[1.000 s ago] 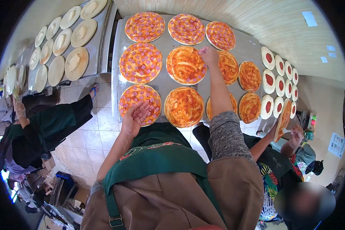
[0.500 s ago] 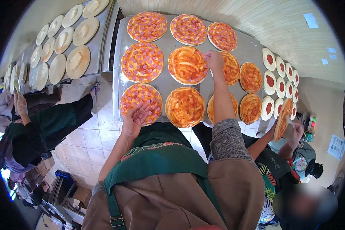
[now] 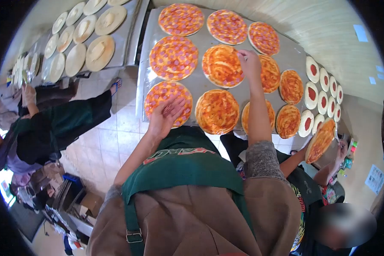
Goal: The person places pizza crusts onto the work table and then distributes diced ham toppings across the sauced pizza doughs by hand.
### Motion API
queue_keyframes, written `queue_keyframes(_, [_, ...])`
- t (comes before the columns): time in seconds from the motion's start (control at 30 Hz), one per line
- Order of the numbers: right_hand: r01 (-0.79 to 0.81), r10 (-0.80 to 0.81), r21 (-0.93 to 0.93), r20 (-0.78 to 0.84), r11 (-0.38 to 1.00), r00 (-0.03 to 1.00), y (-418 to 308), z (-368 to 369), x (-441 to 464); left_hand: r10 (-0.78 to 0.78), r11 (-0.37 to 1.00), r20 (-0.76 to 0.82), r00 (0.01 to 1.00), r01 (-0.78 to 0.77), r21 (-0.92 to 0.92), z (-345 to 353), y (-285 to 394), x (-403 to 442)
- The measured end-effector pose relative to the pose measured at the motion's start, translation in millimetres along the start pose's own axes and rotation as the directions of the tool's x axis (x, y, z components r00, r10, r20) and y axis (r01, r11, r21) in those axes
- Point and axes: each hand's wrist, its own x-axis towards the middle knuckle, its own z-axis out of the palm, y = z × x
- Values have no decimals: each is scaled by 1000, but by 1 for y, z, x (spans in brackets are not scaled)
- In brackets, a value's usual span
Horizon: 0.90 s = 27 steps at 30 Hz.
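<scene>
My left hand is palm up with its fingers apart, over the near-left pizza; small pink cubes lie on its palm. Above the right side of the middle pizza, my right hand has its fingers pinched together; what they hold is too small to make out. That middle pizza has red sauce and a few pink cubes along its edge. A sauced pizza without cubes lies nearer to me. Pink cubes cover the pizza at the left of the middle row.
More pizzas lie on the metal table. At right, a co-worker holds a sauced pizza beside dough rounds with red sauce. Another table at upper left bears plain dough rounds; a person in a green apron stands near it.
The whole view has shifted, so the table appears farther right and higher. My right hand remains by the middle pizza's right edge, and my left hand is still palm up. The co-worker's pizza has tilted.
</scene>
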Motion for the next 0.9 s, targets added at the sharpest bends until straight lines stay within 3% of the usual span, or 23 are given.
queue_keyframes(0.1, [-134, 47, 449, 200, 883, 979, -69, -11, -43, 17, 999, 39, 999, -15, -33, 15, 3, 2])
queue_keyframes(0.17, [-149, -60, 593, 317, 791, 947, -99, -3, -77, 31, 999, 64, 997, -28, -41, 22, 5, 5])
queue_keyframes(0.23, [-112, -132, 525, 405, 844, 905, -136, -10, -106, 47, 998, 91, 995, -43, -41, 26, 6, 7])
queue_keyframes(0.3, [-93, -141, 528, 384, 844, 912, -158, -4, -128, 62, 997, 117, 991, -57, -43, 29, 5, 7])
queue_keyframes(0.4, [73, -137, 282, 212, 957, 968, -178, -6, -144, 80, 997, 149, 986, -78, -16, 28, 0, 11])
queue_keyframes(0.5, [52, -145, 370, 228, 927, 963, -170, -3, -148, 54, 998, 169, 984, -58, 21, 30, -5, 11])
queue_keyframes(0.6, [-24, -135, 451, 316, 892, 939, -161, -4, -152, 10, 999, 162, 987, -15, 28, 32, -11, 6])
queue_keyframes(0.7, [-323, -9, 621, 469, 715, 883, -150, -8, -157, -37, 999, 125, 991, 34, 27, 30, -16, 5])
queue_keyframes(0.8, [-360, 74, 782, 377, 509, 923, -98, 10, -146, -65, 998, 128, 990, 67, -10, 24, -19, 4])
queue_keyframes(0.9, [-366, 254, 673, 264, 643, 930, -36, 32, -126, -64, 997, 124, 990, 70, -44, 17, -20, 1])
